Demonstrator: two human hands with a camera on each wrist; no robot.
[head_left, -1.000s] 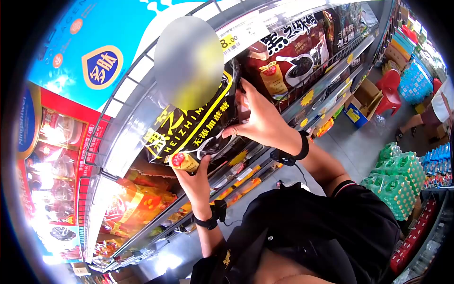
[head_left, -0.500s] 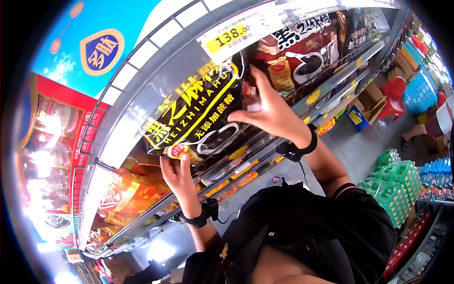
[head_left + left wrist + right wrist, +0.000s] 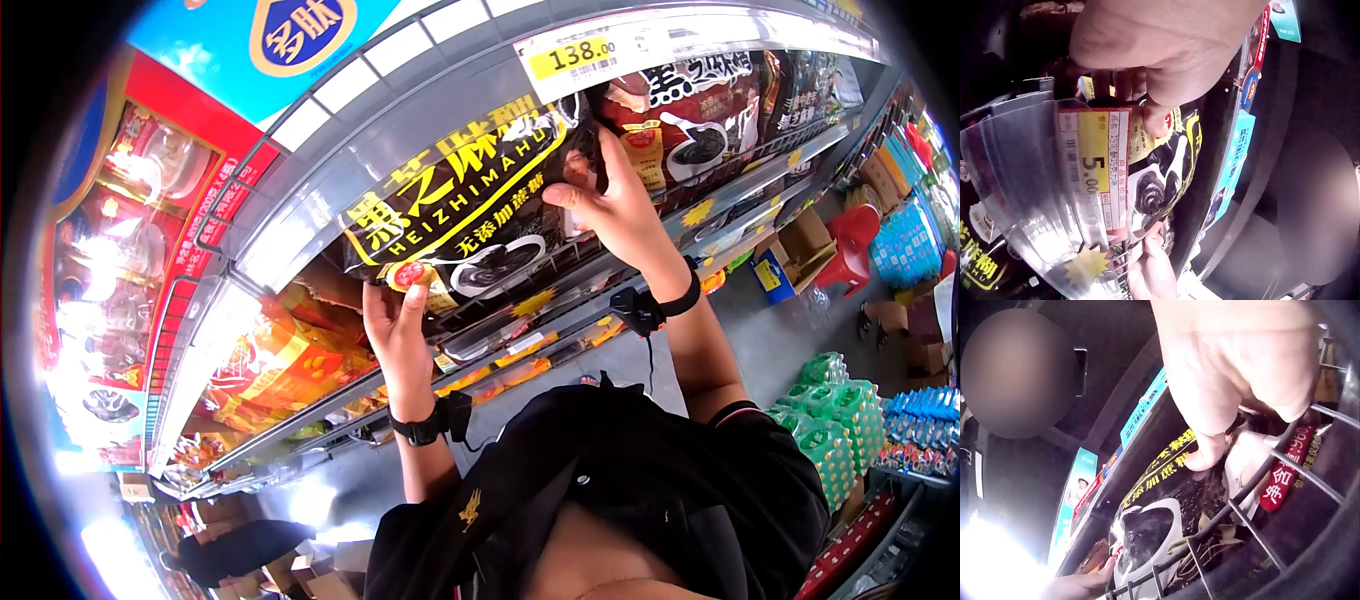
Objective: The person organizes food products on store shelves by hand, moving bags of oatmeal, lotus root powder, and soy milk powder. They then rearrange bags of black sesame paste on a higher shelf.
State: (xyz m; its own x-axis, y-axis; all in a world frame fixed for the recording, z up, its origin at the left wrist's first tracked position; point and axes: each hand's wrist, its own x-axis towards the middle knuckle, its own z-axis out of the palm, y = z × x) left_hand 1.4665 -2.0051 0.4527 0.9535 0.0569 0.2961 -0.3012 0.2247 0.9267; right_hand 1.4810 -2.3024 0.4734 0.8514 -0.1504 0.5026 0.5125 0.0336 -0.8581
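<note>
A black bag of sesame paste powder with yellow lettering stands tilted on a wire-fronted shelf in the head view. My left hand pinches its lower left corner, thumb on the front by the red logo. At the opposite end, my right hand grips the bag's side, thumb over the front edge and fingers partly hidden behind. The right wrist view shows that thumb pressing the dark bag close above the wire rail. From the left wrist, the bag's bowl picture shows beyond a price label.
A maroon bag stands right of the black one. Orange packets lie on the left, near red gift boxes. A 138.00 price tag hangs above. Green bottle packs and a red stool stand on the floor.
The head view has turned, so bag and shelf appear farther right. My left thumb has shifted from the bowl picture to the corner by the logo. The right hand stays at its end.
</note>
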